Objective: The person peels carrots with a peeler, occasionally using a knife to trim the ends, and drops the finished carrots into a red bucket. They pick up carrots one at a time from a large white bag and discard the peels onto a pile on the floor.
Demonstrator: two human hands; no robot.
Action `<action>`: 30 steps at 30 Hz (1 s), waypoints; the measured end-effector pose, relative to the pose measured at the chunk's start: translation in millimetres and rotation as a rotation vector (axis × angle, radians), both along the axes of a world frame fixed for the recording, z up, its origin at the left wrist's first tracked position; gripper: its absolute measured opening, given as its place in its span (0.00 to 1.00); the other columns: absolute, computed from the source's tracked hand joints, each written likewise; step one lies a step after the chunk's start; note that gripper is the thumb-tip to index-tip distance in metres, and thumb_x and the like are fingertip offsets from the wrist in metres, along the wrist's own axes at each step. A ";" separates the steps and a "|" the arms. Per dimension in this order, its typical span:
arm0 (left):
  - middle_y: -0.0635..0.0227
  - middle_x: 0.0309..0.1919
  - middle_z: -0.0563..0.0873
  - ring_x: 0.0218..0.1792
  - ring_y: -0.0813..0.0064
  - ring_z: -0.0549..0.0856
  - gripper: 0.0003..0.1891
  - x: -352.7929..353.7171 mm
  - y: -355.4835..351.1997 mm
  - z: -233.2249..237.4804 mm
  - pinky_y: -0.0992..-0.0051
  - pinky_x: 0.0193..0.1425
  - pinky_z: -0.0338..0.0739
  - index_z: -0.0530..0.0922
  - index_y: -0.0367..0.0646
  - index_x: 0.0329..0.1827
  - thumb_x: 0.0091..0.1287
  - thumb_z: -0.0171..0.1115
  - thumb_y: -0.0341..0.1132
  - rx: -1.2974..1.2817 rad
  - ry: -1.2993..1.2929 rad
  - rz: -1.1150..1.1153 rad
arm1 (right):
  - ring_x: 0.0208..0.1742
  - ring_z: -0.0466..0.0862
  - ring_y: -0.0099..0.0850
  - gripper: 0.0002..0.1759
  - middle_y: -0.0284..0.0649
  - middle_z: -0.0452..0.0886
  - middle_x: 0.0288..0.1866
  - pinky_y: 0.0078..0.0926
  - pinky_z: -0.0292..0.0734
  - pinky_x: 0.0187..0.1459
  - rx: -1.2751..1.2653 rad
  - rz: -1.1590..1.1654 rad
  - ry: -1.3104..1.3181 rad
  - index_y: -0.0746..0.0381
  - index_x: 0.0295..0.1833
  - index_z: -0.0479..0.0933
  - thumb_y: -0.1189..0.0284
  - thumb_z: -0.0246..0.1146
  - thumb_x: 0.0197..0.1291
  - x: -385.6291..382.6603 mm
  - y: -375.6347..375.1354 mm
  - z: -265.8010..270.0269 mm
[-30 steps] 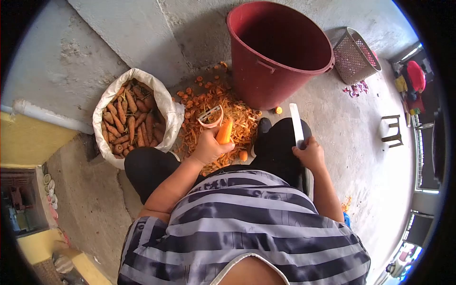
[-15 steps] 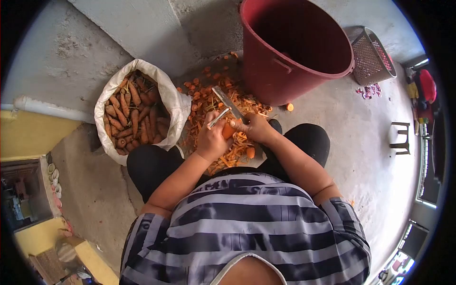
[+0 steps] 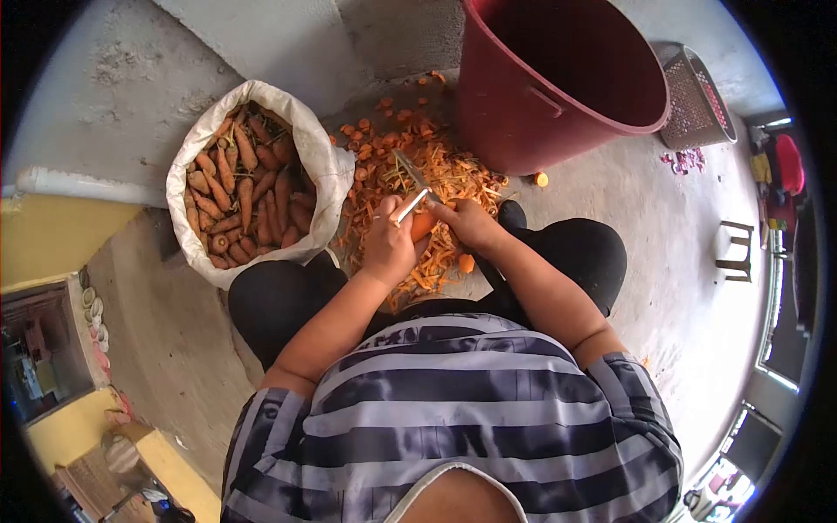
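One left hand [image 3: 389,246], closed around one peeled carrot [image 3: 424,226] and one peeler [image 3: 409,208]; one right hand [image 3: 472,225], closed on one knife [image 3: 407,166], its handle hidden. Peelings [image 3: 429,277], uncountable, are heaped below the carrot. One white sack [image 3: 328,170], filled with many unpeeled carrots [image 3: 246,187], is placed at left. Beyond are set one red bucket [image 3: 514,113] and one basket [image 3: 684,118].

At upper right, a perforated plastic basket [image 3: 684,109], with purple scraps [image 3: 687,161] lying just beside it on the floor [image 3: 663,235]. At far left, a white pipe [image 3: 96,185] directly above a yellow wall [image 3: 52,248]; lower down, a row of shoes [image 3: 95,315].
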State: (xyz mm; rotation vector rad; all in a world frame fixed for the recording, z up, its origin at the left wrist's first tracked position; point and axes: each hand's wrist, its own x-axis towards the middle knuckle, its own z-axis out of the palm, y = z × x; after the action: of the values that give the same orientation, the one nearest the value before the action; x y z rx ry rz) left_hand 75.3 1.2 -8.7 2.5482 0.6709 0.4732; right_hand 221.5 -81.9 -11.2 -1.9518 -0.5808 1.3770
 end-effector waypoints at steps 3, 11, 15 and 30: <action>0.55 0.43 0.75 0.42 0.59 0.79 0.24 0.2 12.9 -8.8 0.68 0.43 0.75 0.72 0.35 0.50 0.50 0.67 0.35 -0.363 0.050 0.117 | 0.29 0.82 0.41 0.39 0.51 0.79 0.24 0.36 0.77 0.33 0.004 0.033 -0.110 0.73 0.41 0.73 0.42 0.62 0.47 10.3 6.2 -6.0; 0.64 0.43 0.78 0.39 0.66 0.80 0.21 -1.5 39.1 -27.9 0.63 0.40 0.78 0.72 0.45 0.51 0.63 0.51 0.50 -2.049 -0.318 0.564 | 0.31 0.83 0.41 0.51 0.48 0.79 0.27 0.35 0.77 0.34 0.167 0.431 -0.863 0.64 0.44 0.66 0.38 0.72 0.18 -17.8 4.3 29.0; 0.63 0.45 0.78 0.43 0.66 0.79 0.23 2.1 31.8 -18.8 0.60 0.44 0.76 0.71 0.45 0.52 0.65 0.43 0.53 -2.087 -0.334 0.467 | 0.31 0.82 0.41 0.48 0.47 0.78 0.28 0.35 0.77 0.32 0.258 0.419 -0.919 0.63 0.42 0.66 0.39 0.72 0.19 -26.3 7.8 25.0; 0.62 0.41 0.75 0.37 0.63 0.77 0.22 7.1 32.1 -29.8 0.58 0.26 0.73 0.72 0.49 0.46 0.63 0.40 0.55 -2.149 -0.276 0.463 | 0.34 0.81 0.40 0.46 0.45 0.76 0.32 0.34 0.77 0.34 0.227 0.390 -0.977 0.62 0.41 0.68 0.39 0.72 0.20 -32.3 12.0 18.7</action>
State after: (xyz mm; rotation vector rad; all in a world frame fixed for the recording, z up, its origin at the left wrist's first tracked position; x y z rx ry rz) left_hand 82.4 33.3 -38.6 0.3080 0.8393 0.0238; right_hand 189.2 -69.9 7.5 -2.3066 -1.5456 0.4083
